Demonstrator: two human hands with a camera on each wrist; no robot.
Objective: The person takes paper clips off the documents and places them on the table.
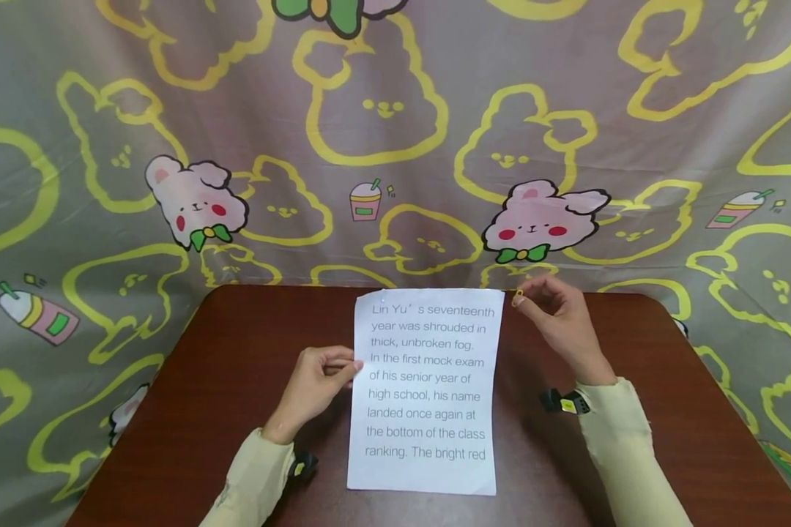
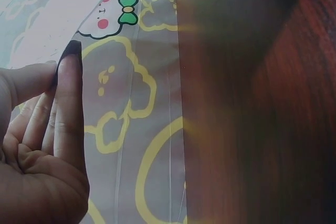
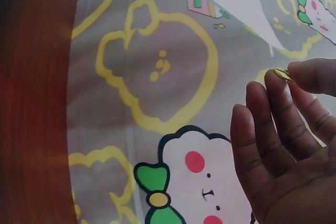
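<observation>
A sheet of white paper (image 1: 425,410) printed with large English text stands upright over the table, facing me. My left hand (image 1: 316,388) pinches its left edge between thumb and fingers, about halfway up. In the left wrist view the thumb and forefinger meet at the edge of the sheet (image 2: 63,19). Just off the sheet's top right corner, my right hand (image 1: 560,322) pinches a small yellow paper clip (image 3: 282,74) between thumb and fingertip. The clip is apart from the paper in the head view. Its other end is hidden by the fingers.
The dark reddish-brown table (image 1: 224,380) has rounded far corners. Behind it hangs a grey curtain (image 1: 428,176) with yellow outlines and cartoon rabbits. Dark straps with small yellow-marked devices (image 1: 567,402) sit at both wrists, below light sleeves.
</observation>
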